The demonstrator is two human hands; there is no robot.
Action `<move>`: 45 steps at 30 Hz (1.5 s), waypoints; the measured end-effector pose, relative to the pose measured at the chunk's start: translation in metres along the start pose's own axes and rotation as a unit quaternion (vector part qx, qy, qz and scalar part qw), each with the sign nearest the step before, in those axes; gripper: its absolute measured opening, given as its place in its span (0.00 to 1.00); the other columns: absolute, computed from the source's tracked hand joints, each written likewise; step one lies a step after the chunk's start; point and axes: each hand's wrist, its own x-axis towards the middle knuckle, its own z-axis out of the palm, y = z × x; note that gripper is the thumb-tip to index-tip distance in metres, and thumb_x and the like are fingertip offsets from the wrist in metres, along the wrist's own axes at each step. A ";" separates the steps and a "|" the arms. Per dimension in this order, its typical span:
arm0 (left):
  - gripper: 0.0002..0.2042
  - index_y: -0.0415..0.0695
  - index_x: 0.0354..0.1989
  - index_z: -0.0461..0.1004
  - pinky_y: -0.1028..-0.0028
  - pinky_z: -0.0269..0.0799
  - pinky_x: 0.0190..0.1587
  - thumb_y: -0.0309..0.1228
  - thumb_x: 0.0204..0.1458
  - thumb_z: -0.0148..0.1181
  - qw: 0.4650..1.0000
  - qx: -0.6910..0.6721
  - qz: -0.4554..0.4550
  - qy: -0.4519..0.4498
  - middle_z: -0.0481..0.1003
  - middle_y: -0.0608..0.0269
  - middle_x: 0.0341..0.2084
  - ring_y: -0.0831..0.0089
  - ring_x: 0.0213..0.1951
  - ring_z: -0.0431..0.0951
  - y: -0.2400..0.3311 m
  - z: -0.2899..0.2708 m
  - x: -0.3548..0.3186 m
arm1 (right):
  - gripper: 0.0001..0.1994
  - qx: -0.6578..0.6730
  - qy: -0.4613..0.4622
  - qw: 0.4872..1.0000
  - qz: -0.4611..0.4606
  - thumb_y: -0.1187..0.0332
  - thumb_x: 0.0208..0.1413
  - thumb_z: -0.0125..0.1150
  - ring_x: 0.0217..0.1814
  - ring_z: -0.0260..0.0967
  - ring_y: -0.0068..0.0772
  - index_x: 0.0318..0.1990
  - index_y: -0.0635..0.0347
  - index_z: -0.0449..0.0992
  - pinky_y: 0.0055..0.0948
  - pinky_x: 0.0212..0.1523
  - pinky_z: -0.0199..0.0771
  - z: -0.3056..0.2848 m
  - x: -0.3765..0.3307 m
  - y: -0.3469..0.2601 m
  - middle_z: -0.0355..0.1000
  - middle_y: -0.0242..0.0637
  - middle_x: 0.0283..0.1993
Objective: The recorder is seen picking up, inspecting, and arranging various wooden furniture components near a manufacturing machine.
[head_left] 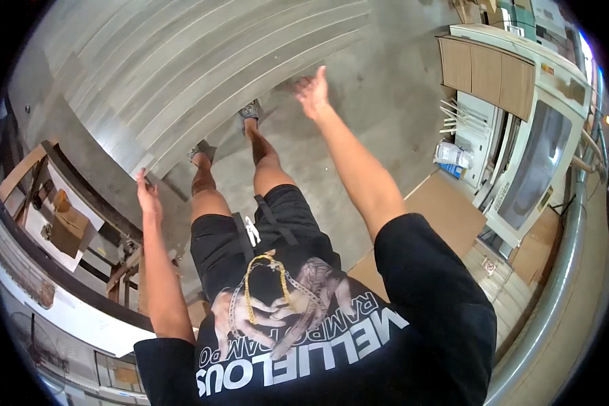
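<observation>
While the person is standing upright on the concrete floor (pixel 392 115), both arms are reaching outward and neither hand is gripping anything: the right hand (pixel 312 95) is spreading its fingers, and the left hand (pixel 149 194) is holding its fingers extended, its palm facing inward. Long grey panels (pixel 230 74), the things nearest the hands, are lying on the floor just beyond the patterned shoes (pixel 249 110), and both hands are apparently hovering clear of them. Judging by the stance, the step in hand is looking like a free-handed pause or gesture over the panels, no hold being taken; gripping one would be calling for bending down and bringing curled fingers under an edge. To the right, a pale machine (pixel 555 155) is standing near a cardboard sheet (pixel 446 210); to the left, a cardboard box (pixel 69 229) is resting by a dark-edged frame (pixel 81 181)
</observation>
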 end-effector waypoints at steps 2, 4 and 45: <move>0.39 0.45 0.75 0.58 0.59 0.48 0.73 0.62 0.66 0.46 1.000 0.019 0.001 0.025 0.56 0.59 0.74 0.62 0.73 0.55 0.005 0.012 -0.009 | 0.61 -0.008 0.039 0.999 -0.036 0.20 0.56 0.39 0.84 0.39 0.52 0.78 0.66 0.36 0.50 0.78 0.39 -0.042 0.020 -0.040 0.36 0.53 0.83; 0.40 0.44 0.74 0.59 0.61 0.53 0.71 0.64 0.65 0.46 0.998 0.043 0.001 0.044 0.58 0.60 0.72 0.63 0.70 0.60 0.010 0.024 -0.012 | 0.60 -0.078 0.085 0.989 -0.088 0.18 0.55 0.35 0.85 0.34 0.50 0.79 0.63 0.35 0.48 0.79 0.34 -0.077 0.047 -0.086 0.33 0.49 0.84; 0.53 0.39 0.72 0.58 0.57 0.50 0.72 0.77 0.53 0.45 0.947 -0.229 -0.055 0.220 0.62 0.57 0.70 0.56 0.66 0.61 0.041 0.139 -0.041 | 0.57 -0.136 -0.127 0.982 0.011 0.19 0.56 0.34 0.84 0.35 0.54 0.80 0.55 0.39 0.59 0.80 0.35 -0.170 0.159 -0.255 0.35 0.51 0.83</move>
